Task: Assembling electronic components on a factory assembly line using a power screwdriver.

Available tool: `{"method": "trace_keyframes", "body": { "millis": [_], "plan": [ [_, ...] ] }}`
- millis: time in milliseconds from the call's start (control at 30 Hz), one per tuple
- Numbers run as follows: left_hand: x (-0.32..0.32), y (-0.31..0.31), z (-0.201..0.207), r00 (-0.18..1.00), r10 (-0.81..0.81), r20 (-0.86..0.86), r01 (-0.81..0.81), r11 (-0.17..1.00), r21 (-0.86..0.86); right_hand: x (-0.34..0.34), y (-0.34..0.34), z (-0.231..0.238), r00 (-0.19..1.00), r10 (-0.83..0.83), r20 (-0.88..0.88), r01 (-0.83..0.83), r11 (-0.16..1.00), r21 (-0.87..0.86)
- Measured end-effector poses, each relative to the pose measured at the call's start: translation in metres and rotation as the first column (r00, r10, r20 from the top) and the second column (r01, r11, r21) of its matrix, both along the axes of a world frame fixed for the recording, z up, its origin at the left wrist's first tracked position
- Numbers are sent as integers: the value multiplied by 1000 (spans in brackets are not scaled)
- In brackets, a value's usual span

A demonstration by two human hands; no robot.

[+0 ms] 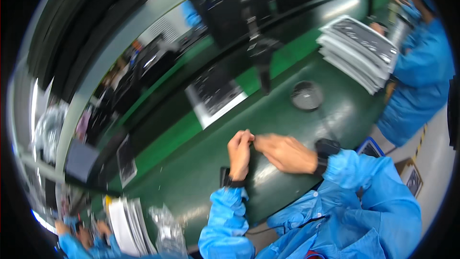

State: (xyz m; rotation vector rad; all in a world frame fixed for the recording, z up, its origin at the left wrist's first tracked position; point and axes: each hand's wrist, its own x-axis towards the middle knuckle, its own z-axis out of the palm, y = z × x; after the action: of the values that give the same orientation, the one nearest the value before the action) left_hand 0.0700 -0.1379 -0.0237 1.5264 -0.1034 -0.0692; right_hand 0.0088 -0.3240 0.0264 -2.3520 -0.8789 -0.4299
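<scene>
My left hand (238,156) is raised over the green tabletop (191,182), its fingers closed in a pinch. Close against it, my right hand (290,154) has its fingers bent together and is blurred by motion. The fingertips of both hands nearly meet; anything small between them cannot be made out. Both wrists wear black bands, and blue sleeves cover my forearms. Beyond my hands lies a white tray with a dark, speckled surface (215,91). A round, dark, ridged dish (306,96) sits farther right.
A stack of white trays (354,55) stands at the far right, beside a co-worker in blue (417,76). A black upright tool or stand (262,60) rises at the back. White sheets or trays (129,225) and clear plastic bags (167,230) lie at the lower left, near another person's hands.
</scene>
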Motion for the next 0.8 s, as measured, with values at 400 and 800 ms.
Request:
{"method": "trace_keyframes", "body": {
  "millis": [400,800],
  "plan": [
    [5,-236,71,640,-742,201,751,659,41,-1,-361,113,621,-709,335,763,644,-53],
    [60,-400,125,703,-696,143,650,550,-524,27,-384,141,701,-678,220,700,713,-32]
  ]
}}
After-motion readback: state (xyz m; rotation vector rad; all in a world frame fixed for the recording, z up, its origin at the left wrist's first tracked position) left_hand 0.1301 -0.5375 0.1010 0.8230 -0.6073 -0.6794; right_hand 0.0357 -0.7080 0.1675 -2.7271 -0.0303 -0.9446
